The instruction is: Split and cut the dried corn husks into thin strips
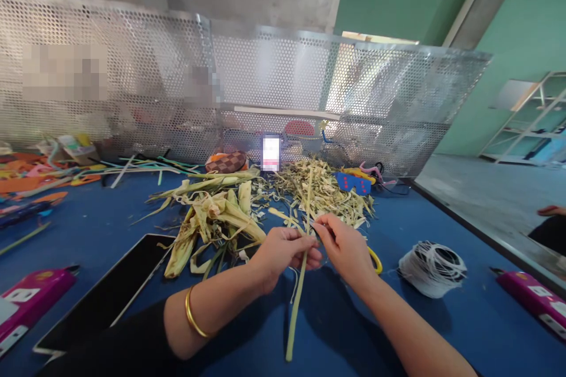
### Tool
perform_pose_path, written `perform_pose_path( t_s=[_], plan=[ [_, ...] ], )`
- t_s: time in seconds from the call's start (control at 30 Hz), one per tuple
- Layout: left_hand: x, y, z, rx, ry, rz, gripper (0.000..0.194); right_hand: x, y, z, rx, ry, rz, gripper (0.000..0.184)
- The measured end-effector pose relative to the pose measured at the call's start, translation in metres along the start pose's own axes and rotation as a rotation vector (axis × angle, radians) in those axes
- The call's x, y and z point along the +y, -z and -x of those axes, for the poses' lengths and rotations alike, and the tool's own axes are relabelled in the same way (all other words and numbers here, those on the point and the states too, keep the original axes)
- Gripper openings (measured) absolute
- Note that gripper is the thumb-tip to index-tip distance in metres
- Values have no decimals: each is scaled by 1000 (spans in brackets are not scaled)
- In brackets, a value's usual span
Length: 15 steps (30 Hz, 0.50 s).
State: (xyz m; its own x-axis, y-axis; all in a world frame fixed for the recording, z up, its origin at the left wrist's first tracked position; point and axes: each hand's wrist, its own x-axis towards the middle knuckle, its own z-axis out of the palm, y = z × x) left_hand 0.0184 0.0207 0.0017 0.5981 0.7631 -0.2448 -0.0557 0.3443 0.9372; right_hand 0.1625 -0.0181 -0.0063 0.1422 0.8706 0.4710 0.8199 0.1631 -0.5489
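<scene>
A long pale-green stalk [297, 306] runs roughly upright through the fingers of my left hand [283, 256], which is closed around it. Its thicker lower end hangs toward me, and its thin top reaches over the pile behind. A shorter pale strip [283, 216] slants in from the left to the same fingers. My right hand [347, 250] is pinched close beside the stalk; what sits between its fingertips is too small to make out. Below my left hand dangles a thin white thread [294, 285]. Part of a yellow handle [375, 260] shows behind my right wrist.
Dry corn husks [216, 212] and a heap of shredded husk [329, 185] lie beyond my hands. At right sit a ball of white string [432, 268] and a magenta power strip [530, 294]. A dark tablet-like panel [110, 288] lies left. A perforated metal screen [283, 70] stands behind.
</scene>
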Motion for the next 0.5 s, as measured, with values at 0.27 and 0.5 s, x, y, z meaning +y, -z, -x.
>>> perform_pose_path(
  t_s=[0.27,0.5],
  plan=[
    [8,3,1,88,58,85,15,4,-11,1,-107,-36,-122,25],
    [11,3,0,19,88,101,14,8,-14,-4,-126,-99,-362,25]
  ],
)
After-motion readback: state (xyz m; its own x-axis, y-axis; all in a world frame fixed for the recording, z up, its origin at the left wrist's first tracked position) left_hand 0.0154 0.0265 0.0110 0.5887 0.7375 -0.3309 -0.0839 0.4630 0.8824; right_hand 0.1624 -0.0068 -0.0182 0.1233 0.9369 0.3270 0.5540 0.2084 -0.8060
